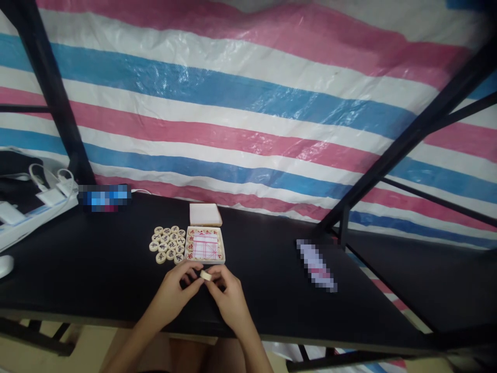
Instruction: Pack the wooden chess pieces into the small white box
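On the black table (97, 280) lies a small square game board (205, 245) with red lines and round pieces along its edges. A cluster of several cream round game pieces (167, 243) lies just left of it. A flat white lid (205, 214) sits behind the board. Both hands meet in front of the board near the table's front edge. My left hand (179, 290) and my right hand (227, 295) pinch one cream round piece (205, 275) between their fingertips.
A white power strip with plugs and cables (39, 204) lies at the far left, with a white mouse (5, 265) near the left edge. Two blurred items (104, 198) (316, 265) rest on the table. Black metal frame bars (407, 140) rise in front of a striped tarpaulin.
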Tool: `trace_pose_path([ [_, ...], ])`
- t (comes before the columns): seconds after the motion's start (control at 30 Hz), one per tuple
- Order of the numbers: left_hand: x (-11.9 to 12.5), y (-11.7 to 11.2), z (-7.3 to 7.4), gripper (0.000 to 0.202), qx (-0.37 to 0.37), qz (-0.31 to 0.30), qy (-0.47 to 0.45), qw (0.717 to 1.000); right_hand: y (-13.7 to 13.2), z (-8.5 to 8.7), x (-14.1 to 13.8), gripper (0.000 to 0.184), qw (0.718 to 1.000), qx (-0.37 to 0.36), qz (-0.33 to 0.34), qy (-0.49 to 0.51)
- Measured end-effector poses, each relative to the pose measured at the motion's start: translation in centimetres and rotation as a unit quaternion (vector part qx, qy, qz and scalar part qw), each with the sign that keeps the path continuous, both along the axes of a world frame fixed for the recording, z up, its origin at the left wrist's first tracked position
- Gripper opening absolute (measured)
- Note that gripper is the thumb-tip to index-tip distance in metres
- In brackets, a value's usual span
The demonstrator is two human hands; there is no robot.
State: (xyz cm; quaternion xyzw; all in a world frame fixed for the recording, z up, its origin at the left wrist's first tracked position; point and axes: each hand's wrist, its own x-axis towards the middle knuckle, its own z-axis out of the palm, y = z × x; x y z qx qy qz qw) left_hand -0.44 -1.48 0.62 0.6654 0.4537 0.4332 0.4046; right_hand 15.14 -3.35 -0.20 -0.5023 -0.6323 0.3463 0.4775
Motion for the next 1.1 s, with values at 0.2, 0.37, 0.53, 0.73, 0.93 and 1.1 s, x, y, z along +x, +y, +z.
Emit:
trace_pose_path([
  [0.2,0.1,-0.1,0.7,0.015,-0.024,-0.044,0.028,0.998,0.0,0.0,-0.1,0.007,0.999,0.039,-0.010,-0.011],
  [0.37,-0.1,0.0,0.1,0.020,-0.012,-0.018,0.013,1.000,0.0,0.1,0.2,0.013,0.999,-0.002,0.002,0.047],
  [0.53,-0.2,-0.1,0.1,0.017,0.029,-0.007,0.039,0.999,-0.1,0.1,0.3,0.016,0.994,-0.049,0.013,0.100],
  [0.73,-0.4,0.0,0.1,0.024,0.074,0.015,0.082,0.994,2.6,1.7,2.0,0.020,0.990,-0.041,-0.026,0.130],
  [0.93,-0.2,-0.1,-0.9,0.034,0.100,-0.012,0.180,0.978,9.8,2.4,4.1,0.017,0.994,0.027,-0.086,-0.062],
  [1.1,0.2,-0.1,-1.4,0.037,0.144,0.003,0.260,0.955,13.0,1.2,3.6,0.009,0.986,0.053,-0.063,-0.147],
])
